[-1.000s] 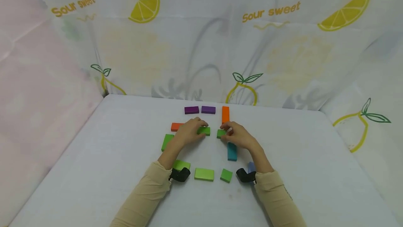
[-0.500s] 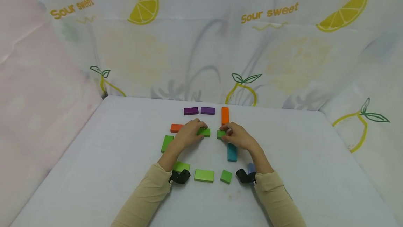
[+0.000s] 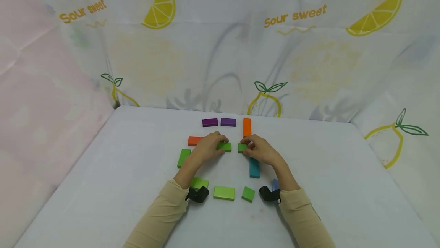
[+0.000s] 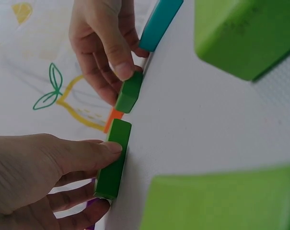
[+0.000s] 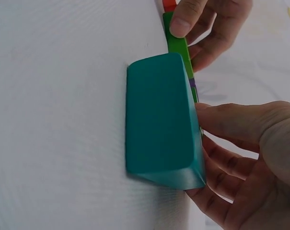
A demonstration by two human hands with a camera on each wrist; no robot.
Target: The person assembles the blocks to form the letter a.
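Observation:
My left hand [image 3: 207, 147] pinches a long green block [image 3: 225, 147] lying on the table. In the left wrist view its thumb presses the near side of that block [image 4: 114, 160], with the fingers behind. Facing it across a small gap, my right hand [image 3: 262, 149] pinches a shorter green block [image 3: 241, 148] between thumb and fingers. The left wrist view shows this shorter block [image 4: 129, 93] end-on to the longer one. A teal block [image 3: 254, 167] lies just below the right hand and, in the right wrist view, hides most of the shorter block.
Behind the hands lie a dark purple block [image 3: 210, 122], a violet block [image 3: 228, 122] and an orange block [image 3: 247, 127]. A red-orange block [image 3: 194, 141] and a green block [image 3: 184, 158] sit left. Nearer are light green blocks [image 3: 224, 193], a green square [image 3: 248, 194] and a partly hidden blue block [image 3: 275, 184].

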